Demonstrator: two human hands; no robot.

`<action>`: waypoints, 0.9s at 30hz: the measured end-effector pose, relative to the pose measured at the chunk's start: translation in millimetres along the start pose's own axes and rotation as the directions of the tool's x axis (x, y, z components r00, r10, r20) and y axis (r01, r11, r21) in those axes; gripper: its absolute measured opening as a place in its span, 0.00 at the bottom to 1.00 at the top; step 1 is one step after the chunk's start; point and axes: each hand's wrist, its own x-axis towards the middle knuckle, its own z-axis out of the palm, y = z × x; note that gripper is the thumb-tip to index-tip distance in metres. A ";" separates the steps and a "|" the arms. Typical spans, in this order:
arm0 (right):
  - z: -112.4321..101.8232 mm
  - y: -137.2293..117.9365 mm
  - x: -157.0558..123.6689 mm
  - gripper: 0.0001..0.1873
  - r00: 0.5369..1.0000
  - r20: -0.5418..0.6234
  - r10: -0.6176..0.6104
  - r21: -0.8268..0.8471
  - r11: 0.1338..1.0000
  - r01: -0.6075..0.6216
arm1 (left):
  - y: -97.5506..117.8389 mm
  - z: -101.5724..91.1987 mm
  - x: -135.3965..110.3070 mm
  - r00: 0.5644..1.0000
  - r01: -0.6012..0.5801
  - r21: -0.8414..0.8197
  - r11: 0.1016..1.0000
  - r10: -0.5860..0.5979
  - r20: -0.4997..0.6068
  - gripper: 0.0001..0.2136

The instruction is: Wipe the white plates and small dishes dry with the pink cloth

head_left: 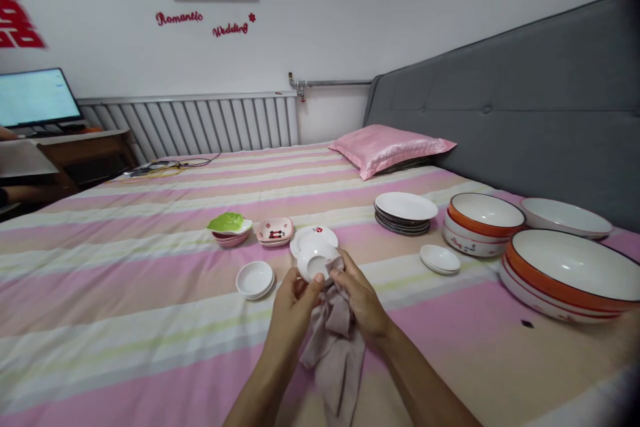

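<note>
My left hand grips a small white dish by its edge, with the underside turned up toward me. My right hand has its fingers closed on a greyish-pink cloth, pressing it against the dish's right side. The cloth hangs below both hands onto the bed. Just behind the held dish lies a white plate with a red mark, partly hidden by the dish. To the left sits a stack of small white dishes.
Behind are a green leaf-shaped dish and pink square dishes. On the right stand stacked plates, small white dishes, orange-rimmed bowls, a larger bowl and an oval dish. A pink pillow lies farther back.
</note>
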 end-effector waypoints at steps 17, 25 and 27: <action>2.6 -0.8 -1.0 0.15 0.995 -0.043 -0.090 -0.093 0.992 0.086 | -3.1 -10.1 3.6 0.966 -0.199 0.043 0.979 0.189 0.178 0.23; 6.2 4.2 -1.8 0.18 0.997 -0.057 -0.054 -0.028 0.998 0.052 | 8.3 -1.4 -4.5 0.999 -0.022 -0.150 0.988 0.025 0.021 0.21; 7.2 4.2 -1.9 0.17 0.994 -0.066 -0.083 -0.088 0.993 0.077 | 6.6 -1.2 -4.3 1.000 0.005 -0.142 0.990 -0.007 -0.014 0.21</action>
